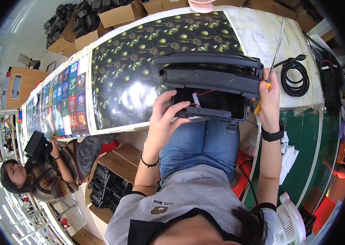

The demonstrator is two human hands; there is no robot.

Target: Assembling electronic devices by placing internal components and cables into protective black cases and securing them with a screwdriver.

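Note:
A black plastic case (209, 79) with a carrying handle (207, 59) is held over the table's near edge, above my lap. Its near side gapes, and thin red wires and a small white piece (196, 99) show inside. My left hand (166, 116) grips the case at its lower left corner, fingers reaching onto the rim of the opening. In my right hand (269, 96) is a screwdriver (268, 84) with a yellow-and-black handle, its long shaft pointing up and away. That hand is also against the right side of the case; the exact contact is hidden.
A coiled black cable (295, 77) lies on the table to the right. Patterned dark sheeting (140, 45) covers the table's middle. Cardboard boxes (121, 14) of black parts stand beyond, and another box (127, 161) sits at my left. A co-worker (46, 175) at left holds a black case.

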